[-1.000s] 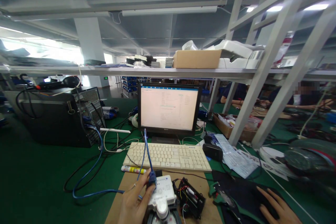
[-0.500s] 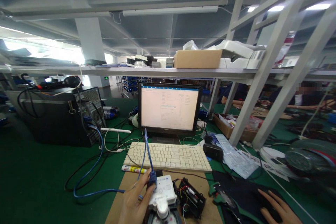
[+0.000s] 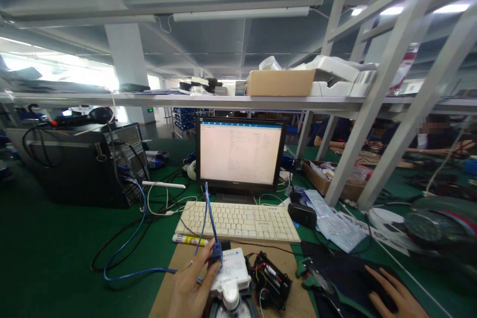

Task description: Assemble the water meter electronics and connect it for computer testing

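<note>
My left hand [image 3: 192, 283] pinches the blue plug [image 3: 216, 252] of a blue cable [image 3: 210, 213], holding it against the left side of a white module [image 3: 234, 268]. Small red lights show on the module near the plug. Below it sits a round, dark-rimmed device [image 3: 233, 308], partly cut off by the lower edge. Beside the module lies a black battery holder [image 3: 272, 280] with red and yellow wires. Over at the right, my right hand [image 3: 397, 295] rests with curved fingers around a black mouse [image 3: 383, 290] on a dark mouse pad [image 3: 348, 268].
A cream keyboard [image 3: 238, 223] lies before a lit monitor [image 3: 240, 154]. A marker pen [image 3: 190, 240] touches the cardboard sheet [image 3: 167, 278]. A black computer case [image 3: 74, 169] stands left. Green-handled pliers or cutters [image 3: 316, 278] lie near the mouse pad. Co-workers [image 3: 428, 139] sit behind the shelf posts.
The small pop-up window on the monitor is gone. Red lights now show on the white module. Both hands stay in about the same place.
</note>
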{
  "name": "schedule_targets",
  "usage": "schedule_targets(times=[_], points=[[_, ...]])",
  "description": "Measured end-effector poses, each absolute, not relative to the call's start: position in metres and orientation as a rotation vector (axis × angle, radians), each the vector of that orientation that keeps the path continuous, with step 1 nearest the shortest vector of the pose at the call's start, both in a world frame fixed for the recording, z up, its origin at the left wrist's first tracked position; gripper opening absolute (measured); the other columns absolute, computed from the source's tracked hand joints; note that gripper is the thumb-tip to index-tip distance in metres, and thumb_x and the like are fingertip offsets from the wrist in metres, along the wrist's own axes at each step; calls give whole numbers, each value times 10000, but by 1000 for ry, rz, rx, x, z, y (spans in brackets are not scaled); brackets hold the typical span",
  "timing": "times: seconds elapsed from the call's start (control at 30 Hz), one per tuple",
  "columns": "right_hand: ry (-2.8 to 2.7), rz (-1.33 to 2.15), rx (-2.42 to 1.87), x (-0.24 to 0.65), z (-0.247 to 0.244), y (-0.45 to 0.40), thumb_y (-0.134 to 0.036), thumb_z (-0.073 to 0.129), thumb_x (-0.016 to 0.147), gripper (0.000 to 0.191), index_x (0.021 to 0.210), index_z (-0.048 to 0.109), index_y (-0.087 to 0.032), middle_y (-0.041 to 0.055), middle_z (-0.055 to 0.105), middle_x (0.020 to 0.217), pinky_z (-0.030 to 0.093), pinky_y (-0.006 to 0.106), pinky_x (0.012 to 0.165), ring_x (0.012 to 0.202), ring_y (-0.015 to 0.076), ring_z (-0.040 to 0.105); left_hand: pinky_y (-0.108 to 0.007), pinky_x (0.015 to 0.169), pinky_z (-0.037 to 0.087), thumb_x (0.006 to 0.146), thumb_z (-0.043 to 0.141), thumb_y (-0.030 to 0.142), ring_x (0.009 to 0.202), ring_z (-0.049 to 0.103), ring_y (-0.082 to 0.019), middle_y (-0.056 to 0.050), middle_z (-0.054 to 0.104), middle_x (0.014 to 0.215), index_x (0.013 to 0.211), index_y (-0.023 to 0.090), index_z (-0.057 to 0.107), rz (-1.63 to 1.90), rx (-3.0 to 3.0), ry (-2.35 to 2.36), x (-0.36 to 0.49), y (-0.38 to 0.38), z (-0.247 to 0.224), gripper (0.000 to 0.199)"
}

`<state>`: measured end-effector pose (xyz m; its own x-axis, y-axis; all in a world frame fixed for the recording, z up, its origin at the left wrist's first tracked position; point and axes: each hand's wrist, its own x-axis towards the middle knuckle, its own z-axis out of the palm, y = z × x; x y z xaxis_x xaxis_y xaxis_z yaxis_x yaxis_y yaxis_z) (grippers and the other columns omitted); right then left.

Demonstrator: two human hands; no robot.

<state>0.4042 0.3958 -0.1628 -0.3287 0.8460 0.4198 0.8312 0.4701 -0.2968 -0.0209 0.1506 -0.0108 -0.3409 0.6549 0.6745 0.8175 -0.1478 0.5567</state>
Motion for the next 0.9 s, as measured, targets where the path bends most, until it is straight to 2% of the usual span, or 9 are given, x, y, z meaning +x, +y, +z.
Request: schedule_targets(times=[0.13,0.3,0.43,0.67,0.77,0.9], points=[[-2198,29,-1392,404,-166,400,-446,362,830,518,1150,635,-143,163,576,1216,508,470,917,1131,322,556,-182,758,549,866,580,311,851,688,-148,-12,716,967,1240,256,561,-1553,-1640,-1943,-19,151,-13,378],[-2203,1,-1360,404,-172,403,-387,384,822,488,1187,607,-152,134,568,1240,483,480,954,1178,319,520,-194,781,548,857,593,275,862,687,-151,-21,710,997,1274,259,530,-1523,-1695,-1972,-21,151,-16,422],[-2208,-32,-1390,402,-170,401,-418,362,841,515,1188,604,-124,172,554,1244,504,480,917,1136,326,550,-201,774,552,873,570,298,871,686,-160,-38,710,990,1271,248,533,-1521,-1671,-1975,-22,151,-17,403],[-2186,-17,-1389,399,-163,397,-429,335,828,520,1142,628,-135,157,583,1207,509,463,919,1130,310,559,-147,738,540,865,582,277,838,689,-125,11,714,975,1305,302,491,-1486,-1693,-1913,-21,152,-14,450],[-2203,-24,-1376,399,-162,397,-407,338,827,482,1088,650,-148,157,586,1206,500,479,924,1120,319,562,-146,739,538,871,574,276,841,688,-123,9,713,977,1312,299,480,-1472,-1698,-1925,-22,152,-14,452],[-2241,-37,-1345,400,-161,397,-382,369,807,417,1000,682,-187,110,620,1172,502,463,935,1132,308,555,-164,752,542,864,584,244,859,686,-134,-2,710,992,1327,281,463,-1416,-1733,-1913,-23,152,-15,481]])
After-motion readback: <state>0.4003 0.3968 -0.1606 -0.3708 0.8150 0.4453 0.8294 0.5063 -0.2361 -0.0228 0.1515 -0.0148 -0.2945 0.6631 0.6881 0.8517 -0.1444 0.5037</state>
